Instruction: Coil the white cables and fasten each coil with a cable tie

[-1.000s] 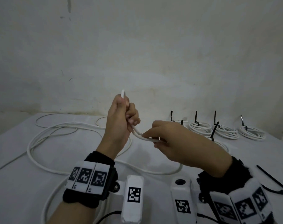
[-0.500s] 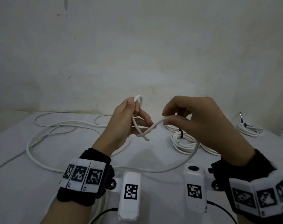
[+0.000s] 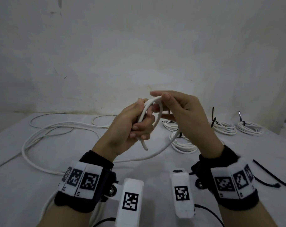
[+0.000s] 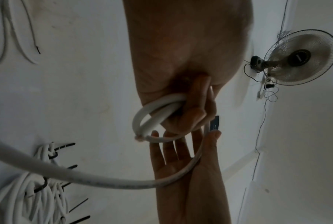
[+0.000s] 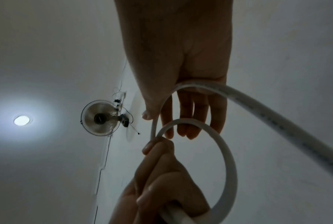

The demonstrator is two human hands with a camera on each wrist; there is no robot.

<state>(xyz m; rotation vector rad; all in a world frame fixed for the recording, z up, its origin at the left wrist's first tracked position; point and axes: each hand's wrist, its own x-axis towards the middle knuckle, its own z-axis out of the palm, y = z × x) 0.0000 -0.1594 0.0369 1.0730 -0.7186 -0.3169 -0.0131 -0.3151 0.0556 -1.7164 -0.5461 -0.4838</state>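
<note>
My left hand (image 3: 134,126) is raised above the table and grips a small loop of the white cable (image 3: 161,112), fingers curled round it. The cable's cut end (image 3: 145,147) sticks out below that fist. My right hand (image 3: 184,115) meets it at the top of the loop, with the cable pinched between thumb and forefinger and the other fingers fairly straight. From there the cable hangs down to the table on the left. In the left wrist view the loop (image 4: 140,115) sits in my left hand (image 4: 180,53). The right wrist view shows the cable (image 5: 228,159) crossing my right hand (image 5: 177,45).
Tied coils (image 3: 224,127) (image 3: 250,128) (image 3: 183,145) with black ties lie at the back right of the white table (image 3: 16,177). Loose black cable ties (image 3: 269,174) lie at the right edge. More loose white cable (image 3: 40,136) sprawls on the left. A wall stands close behind.
My right hand swung the cable up and over to the left hand, forming a loop. The left hand turned, so the cable end now points down instead of up.
</note>
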